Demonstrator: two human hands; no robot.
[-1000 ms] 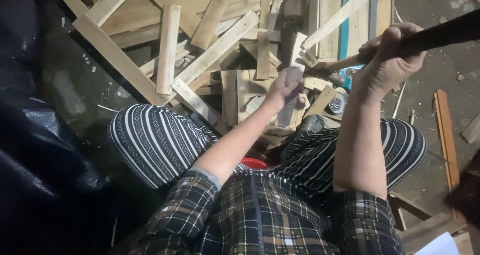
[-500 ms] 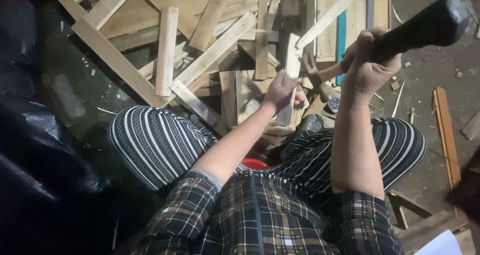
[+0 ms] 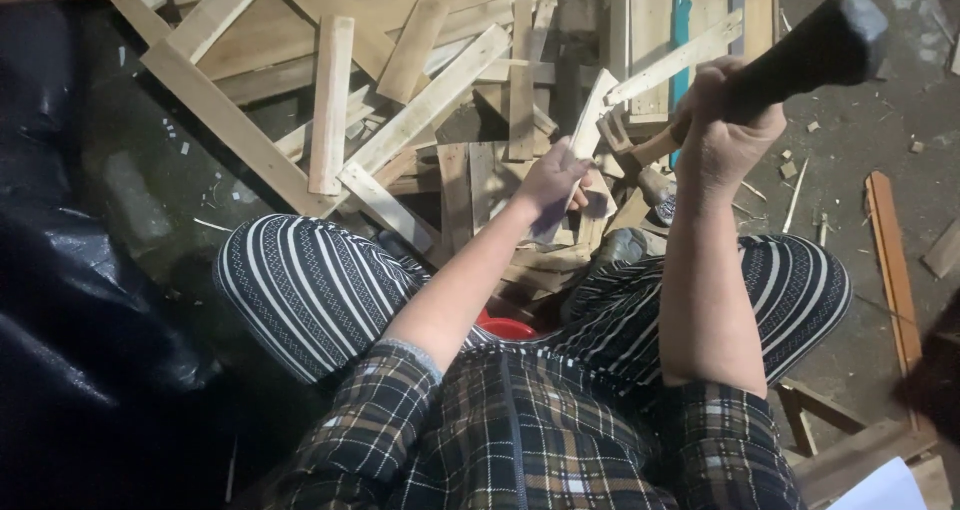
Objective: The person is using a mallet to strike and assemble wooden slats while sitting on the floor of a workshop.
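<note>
Head view looks down on a heap of pale wooden slats (image 3: 400, 100) spread over the dark floor (image 3: 130, 190), reaching its far edge. Below it sit the person's knees in striped trousers (image 3: 310, 290). The right hand (image 3: 725, 120) is raised above the heap, fingers wrapped tight around the dark handle of a hammer (image 3: 800, 55). The left hand (image 3: 555, 180) pinches a thin upright wooden strip (image 3: 590, 130) at the heap's near edge.
</note>
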